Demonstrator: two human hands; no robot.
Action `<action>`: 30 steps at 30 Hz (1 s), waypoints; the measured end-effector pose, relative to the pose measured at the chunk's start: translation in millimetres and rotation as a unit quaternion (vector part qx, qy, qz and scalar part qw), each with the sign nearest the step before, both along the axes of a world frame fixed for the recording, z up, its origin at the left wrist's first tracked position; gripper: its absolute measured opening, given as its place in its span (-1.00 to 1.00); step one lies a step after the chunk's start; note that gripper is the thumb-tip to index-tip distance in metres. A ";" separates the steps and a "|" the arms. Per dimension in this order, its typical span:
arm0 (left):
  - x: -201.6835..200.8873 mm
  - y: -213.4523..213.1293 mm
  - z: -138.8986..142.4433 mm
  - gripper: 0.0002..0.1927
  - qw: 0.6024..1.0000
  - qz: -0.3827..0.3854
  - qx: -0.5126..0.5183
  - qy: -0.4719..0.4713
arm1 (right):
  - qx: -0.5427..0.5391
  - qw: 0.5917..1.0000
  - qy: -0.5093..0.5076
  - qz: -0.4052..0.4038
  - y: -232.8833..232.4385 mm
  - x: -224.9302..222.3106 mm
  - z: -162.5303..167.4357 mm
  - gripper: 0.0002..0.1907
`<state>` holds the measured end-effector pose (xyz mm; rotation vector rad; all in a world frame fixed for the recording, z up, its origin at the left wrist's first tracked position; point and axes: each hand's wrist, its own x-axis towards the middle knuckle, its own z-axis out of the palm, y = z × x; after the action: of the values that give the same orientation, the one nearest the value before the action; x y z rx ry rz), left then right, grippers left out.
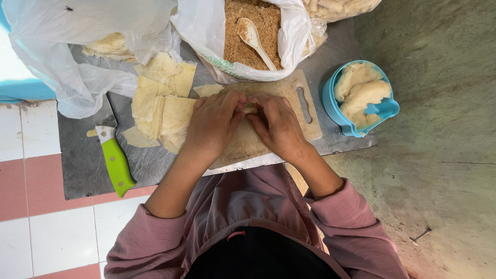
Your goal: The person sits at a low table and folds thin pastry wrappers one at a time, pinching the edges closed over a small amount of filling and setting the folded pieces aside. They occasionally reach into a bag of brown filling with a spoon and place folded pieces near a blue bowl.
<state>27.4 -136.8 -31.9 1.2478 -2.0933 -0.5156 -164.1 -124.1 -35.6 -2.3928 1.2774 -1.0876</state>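
- A knife (pixel 115 160) with a green handle lies at the left on the grey surface (pixel 82 155).
- Just right of it, pale dough sheets (pixel 160 111) lie stacked.
- The left hand (pixel 214 121) and right hand (pixel 279 126) meet over a wooden board (pixel 289 88), fingers curled closed around a small dough roll (pixel 250 109) pinched between both sets of fingertips.
- Behind the board, an open bag of brown crumbs (pixel 253 31) holds a spoon (pixel 254 40).
- At the right, a blue container (pixel 333 106) holds dough pieces.

Matt wooden board (pixel 289 103), dull metal sheet (pixel 82 160) — glossy green plastic knife handle (pixel 117 165).
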 end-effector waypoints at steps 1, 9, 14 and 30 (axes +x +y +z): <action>0.7 0.0 -0.6 -0.78 1.000 0.003 -0.014 -0.016 | -0.005 1.000 0.006 -0.001 -1.0 0.0 -0.2 -0.56; -3.8 9.0 -6.8 -0.81 0.967 0.044 -0.202 -0.152 | -0.078 0.994 0.070 -0.032 6.5 3.5 7.1 -0.41; -6.3 10.6 -10.8 -0.74 0.961 0.055 -0.210 -0.170 | -0.073 0.995 0.069 -0.023 6.1 3.4 12.0 -0.35; 39.7 59.9 6.0 -0.51 0.965 0.224 -0.119 -0.069 | -0.053 0.989 0.135 -0.013 -13.2 5.0 16.2 -0.18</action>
<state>67.1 -76.9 -25.8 1.5819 -1.8285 0.0246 -159.1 -137.3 -19.4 -2.6844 1.3663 -0.8811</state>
